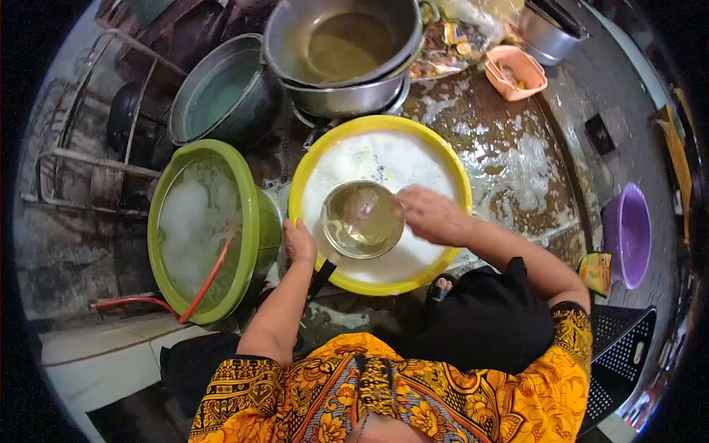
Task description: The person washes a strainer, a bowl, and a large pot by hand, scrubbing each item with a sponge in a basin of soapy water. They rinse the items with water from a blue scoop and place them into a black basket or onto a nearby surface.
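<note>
A wide yellow basin full of white suds stands in front of me. Over the suds is a round, shiny metal bowl, its inside facing up at me. My right hand pinches this bowl at its right edge, fingers closed. On the left side of the yellow basin, my left hand grips the rim, with its fingertips a short way from the bowl. Close by on the left is a green tub of sudsy water, with a red hose hanging into it.
Behind the yellow basin are stacked metal pots and a dark pot of water. An orange container lies on the wet, foamy floor. A purple basin, a yellow packet and a black crate are at right. A metal rack stands left.
</note>
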`<state>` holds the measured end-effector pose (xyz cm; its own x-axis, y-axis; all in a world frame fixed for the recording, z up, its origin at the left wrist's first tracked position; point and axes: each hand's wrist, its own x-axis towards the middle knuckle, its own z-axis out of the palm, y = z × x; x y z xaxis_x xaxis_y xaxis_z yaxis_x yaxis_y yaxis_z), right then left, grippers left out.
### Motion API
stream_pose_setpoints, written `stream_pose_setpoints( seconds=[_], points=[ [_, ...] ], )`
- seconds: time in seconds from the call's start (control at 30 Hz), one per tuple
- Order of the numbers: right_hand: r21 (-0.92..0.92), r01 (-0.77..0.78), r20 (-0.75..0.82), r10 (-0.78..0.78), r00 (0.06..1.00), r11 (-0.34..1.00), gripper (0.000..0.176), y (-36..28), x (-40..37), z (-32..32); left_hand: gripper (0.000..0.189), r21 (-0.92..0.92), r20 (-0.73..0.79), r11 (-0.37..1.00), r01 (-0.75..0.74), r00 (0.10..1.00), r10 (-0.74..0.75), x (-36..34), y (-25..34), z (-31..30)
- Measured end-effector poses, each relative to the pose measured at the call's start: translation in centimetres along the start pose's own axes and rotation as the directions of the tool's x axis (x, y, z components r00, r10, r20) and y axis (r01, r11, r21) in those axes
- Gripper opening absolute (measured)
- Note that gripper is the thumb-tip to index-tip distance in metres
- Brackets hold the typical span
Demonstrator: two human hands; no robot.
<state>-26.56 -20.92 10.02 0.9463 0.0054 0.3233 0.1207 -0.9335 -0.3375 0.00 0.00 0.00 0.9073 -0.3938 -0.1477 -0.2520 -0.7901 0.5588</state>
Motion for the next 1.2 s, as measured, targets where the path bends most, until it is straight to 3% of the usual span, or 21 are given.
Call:
stream_pose_setpoints(
  seconds=[0.07, 0.1, 0.17, 0.2, 0.27, 0.3, 0.37, 0.43, 0.5, 0.57, 0.63, 0.67, 0.7, 0.8, 0.9, 0.97, 1.0, 1.03, 1.1, 1.17, 1.2],
  points=[
    [-0.001, 0.181, 0.232, -0.176, 0.957, 0.984, 0.045, -0.5, 0.2, -1.0, 0.03, 0.054, 0.003, 0.997, 0.049, 0.999, -0.049, -0.9, 2.0, 1.9],
    [-0.033, 0.205, 0.22, -0.193, 0.956, 0.978, 0.045, -3.2, 4.4, -0.7, 0.03, 0.033, -0.029, 0.999, 0.033, 0.999, -0.032, 1.3, 0.8, -2.3],
    [-0.126, 0.352, 0.578, -0.219, 0.786, 0.928, 0.041, -3.1, 4.8, 1.3, 0.029, 0.026, -0.017, 0.999, 0.044, 0.999, -0.043, 1.4, 0.7, -2.0],
    [-0.141, 0.354, 0.588, -0.21, 0.781, 0.925, 0.041, -3.1, 4.6, 2.6, 0.027, -0.003, -0.013, 0.998, 0.06, 0.998, -0.06, 0.9, 1.4, -2.8],
    [-0.085, 0.277, 0.536, -0.19, 0.822, 0.957, 0.041, -2.0, 3.7, 6.2, 0.026, -0.015, -0.022, 1.0, 0.021, 1.0, -0.021, 1.1, 0.6, -2.0],
    [-0.169, 0.177, 0.667, -0.019, 0.745, 0.97, 0.042, -0.9, 3.2, 9.5, 0.025, 0.0, -0.036, 1.0, -0.007, 0.999, 0.007, 1.3, 0.2, -1.6],
    [-0.31, 0.118, 0.681, 0.134, 0.72, 0.943, 0.04, -1.6, 3.4, 9.7, 0.031, -0.134, -0.121, 0.987, -0.088, 0.99, 0.072, 1.1, 0.0, -1.6],
    [-0.347, -0.002, 0.598, 0.223, 0.77, 0.938, 0.042, -1.6, 3.6, 11.3, 0.035, 0.019, -0.307, 0.915, -0.402, 0.869, 0.388, 0.3, 0.4, -2.6],
    [-0.372, -0.129, 0.492, 0.313, 0.812, 0.919, 0.045, -0.5, 3.9, 14.2, 0.032, 0.113, -0.35, 0.868, -0.483, 0.799, 0.49, -0.7, 1.1, -4.0],
    [-0.401, -0.344, 0.307, 0.478, 0.823, 0.849, 0.05, 0.8, 3.1, 17.6, 0.029, 0.158, -0.1, 0.7, -0.697, 0.694, 0.713, -1.6, 1.9, -4.7],
    [-0.454, -0.481, 0.449, 0.659, 0.604, 0.75, 0.056, 0.2, 5.0, 17.2, 0.033, 0.038, 0.028, 0.698, -0.715, 0.699, 0.714, -1.9, 3.4, -4.8],
    [-0.423, -0.557, 0.461, 0.7, 0.546, 0.714, 0.055, 0.5, 5.3, 18.0, 0.036, 0.011, 0.379, 0.774, -0.633, 0.719, 0.582, -2.6, 5.5, -5.8],
    [-0.387, -0.612, 0.467, 0.719, 0.515, 0.69, 0.055, 1.0, 5.6, 18.8, 0.038, 0.022, 0.681, 0.842, -0.54, 0.625, 0.383, -3.0, 6.8, -6.3],
    [-0.263, -0.697, 0.494, 0.714, 0.497, 0.667, 0.054, 1.9, 7.0, 19.9, 0.05, -0.032, 0.689, 0.868, -0.496, 0.618, 0.379, -2.5, 5.4, -2.8],
    [-0.051, -0.765, 0.528, 0.667, 0.525, 0.643, 0.053, 2.0, 7.4, 20.3, 0.042, -0.12, 0.632, 0.876, -0.467, 0.645, 0.43, -2.0, 4.6, -0.1],
    [0.331, -0.781, 0.487, 0.612, 0.622, 0.53, 0.052, 3.0, 6.1, 20.7, 0.045, -0.091, 0.664, 0.873, -0.48, 0.624, 0.412, -0.4, 4.8, 0.8],
    [0.627, -0.675, 0.408, 0.574, 0.71, 0.389, 0.052, 4.5, 4.5, 21.9, 0.048, -0.078, 0.696, 0.89, -0.448, 0.615, 0.371, 0.1, 5.3, 0.7],
    [0.716, -0.611, 0.372, 0.558, 0.742, 0.336, 0.052, 6.5, 2.5, 23.0, 0.051, -0.062, 0.728, 0.908, -0.415, 0.604, 0.325, 0.3, 5.5, 0.7],
    [0.054, -0.77, 0.584, 0.605, 0.541, 0.636, 0.05, 9.9, 0.7, 22.1, 0.051, -0.083, 0.71, 0.917, -0.389, 0.622, 0.329, 0.8, 5.2, 1.3],
    [-0.109, -0.819, 0.453, 0.762, 0.463, 0.563, 0.047, 5.0, 6.0, 11.8, 0.049, -0.081, 0.658, 0.916, -0.393, 0.669, 0.345, 1.6, 4.6, 2.7],
    [-0.4, -0.673, 0.376, 0.781, 0.499, 0.622, 0.048, 5.1, 4.8, 13.1, 0.049, -0.083, 0.662, 0.915, -0.395, 0.664, 0.347, 1.5, 4.9, 2.4]
  ],
)
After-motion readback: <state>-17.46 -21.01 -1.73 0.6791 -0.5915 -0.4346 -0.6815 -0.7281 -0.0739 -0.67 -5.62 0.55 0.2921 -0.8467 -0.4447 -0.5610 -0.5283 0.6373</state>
